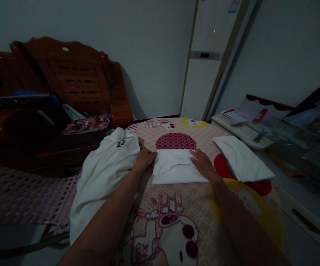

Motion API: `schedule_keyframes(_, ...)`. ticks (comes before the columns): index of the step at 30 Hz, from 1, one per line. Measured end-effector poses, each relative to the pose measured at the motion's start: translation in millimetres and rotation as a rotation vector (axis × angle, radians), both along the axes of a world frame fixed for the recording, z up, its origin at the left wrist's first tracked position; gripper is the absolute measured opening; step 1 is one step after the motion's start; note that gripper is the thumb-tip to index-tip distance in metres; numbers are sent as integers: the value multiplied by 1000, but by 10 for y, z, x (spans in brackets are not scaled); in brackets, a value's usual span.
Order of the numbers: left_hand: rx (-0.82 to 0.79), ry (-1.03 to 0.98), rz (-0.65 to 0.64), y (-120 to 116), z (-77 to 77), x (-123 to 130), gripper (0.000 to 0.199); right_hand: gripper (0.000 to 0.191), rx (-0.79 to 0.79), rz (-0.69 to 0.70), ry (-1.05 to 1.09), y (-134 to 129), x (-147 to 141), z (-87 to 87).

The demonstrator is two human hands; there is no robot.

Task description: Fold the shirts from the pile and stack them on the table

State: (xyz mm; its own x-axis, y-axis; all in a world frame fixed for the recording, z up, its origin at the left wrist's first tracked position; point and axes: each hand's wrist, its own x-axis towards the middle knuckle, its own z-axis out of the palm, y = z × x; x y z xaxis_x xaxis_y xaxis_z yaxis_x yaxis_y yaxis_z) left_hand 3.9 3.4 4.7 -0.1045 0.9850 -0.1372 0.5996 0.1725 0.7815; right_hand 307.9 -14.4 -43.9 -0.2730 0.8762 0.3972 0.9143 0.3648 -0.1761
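Observation:
A folded white shirt (176,168) lies flat in the middle of the cloth-covered table, a curved crease or neckline showing on its top. My left hand (146,158) is at its far left corner, with the fingers closed on the edge. On the far right part of the shirt rests my right hand (203,163), its fingers stretched out and slightly apart. Beside my left arm is a loose, rumpled white shirt (107,166) with a small green and dark design; it hangs over the table's left edge. Another folded white shirt (241,158) lies to the right, apart from my right hand.
The patterned tablecloth (171,199) has cartoon figures on it. A wooden bench (71,79) with clothes stands at the back left, near a woven chair (32,195). Behind the table is a tall white cabinet-like appliance (201,81). Papers (236,117) lie on a side stand at right.

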Motion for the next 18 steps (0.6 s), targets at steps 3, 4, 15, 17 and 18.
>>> schedule_keyframes(3, -7, 179, -101, 25, 35, -61, 45, 42, 41, 16, -20, -3, 10, -6)
schedule_keyframes(4, -16, 218, -141, 27, 47, -77, 45, 42, 59, 25, -27, -3, 14, -8)
schedule_keyframes(15, 75, 87, -111, -37, 99, -41, 23, 42, 71, 27, -41, 2, 16, -7)
schedule_keyframes(17, 106, 113, -99, -47, 132, -35, 20, 42, 64, 23, -46, 3, 15, -3)
schedule_keyframes(18, 118, 129, -99, -51, 148, -33, 20, 42, 62, 21, -48, 4, 15, -2)
